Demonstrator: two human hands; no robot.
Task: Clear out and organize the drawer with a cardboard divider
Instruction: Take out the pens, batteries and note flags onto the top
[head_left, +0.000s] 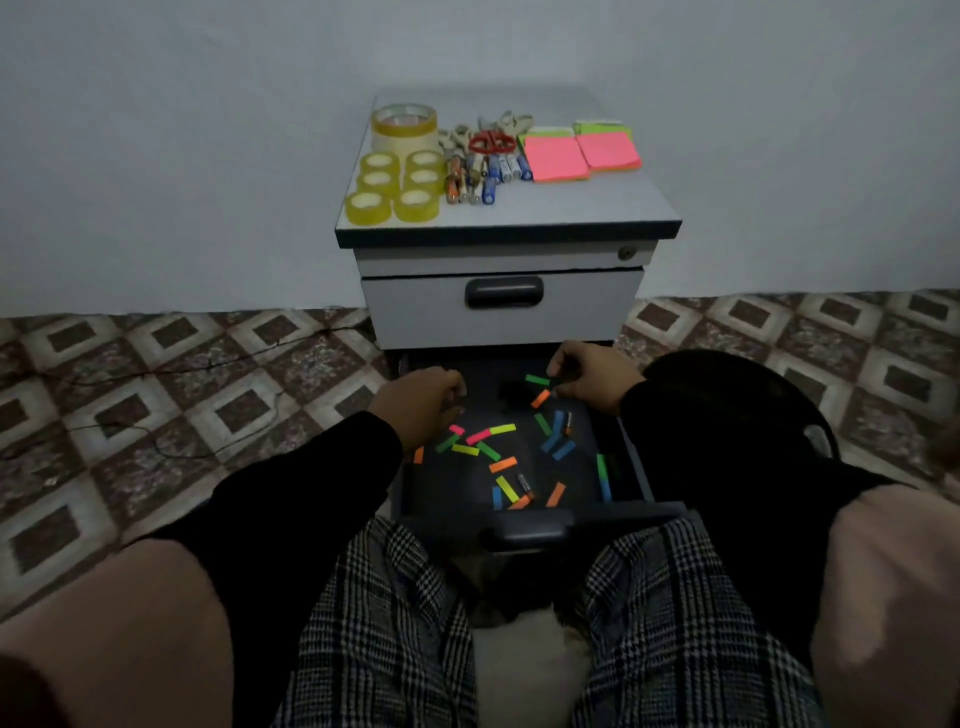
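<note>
The open bottom drawer (631, 457) runs lengthwise toward the person, strewn with flat paper strips (503, 464). Both hands reach inside: left hand (423, 405) fingers curled, contents unclear; right hand (592, 374) fingers pinching something small.

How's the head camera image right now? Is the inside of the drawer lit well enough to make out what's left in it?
Head view: the drawer interior is dim and shadowed, yet the bright paper strips stand out; a dark item near the right hand is unreadable. The cabinet top is evenly lit. Wide-angle distortion bends the edges; the picture is soft overall.
</note>
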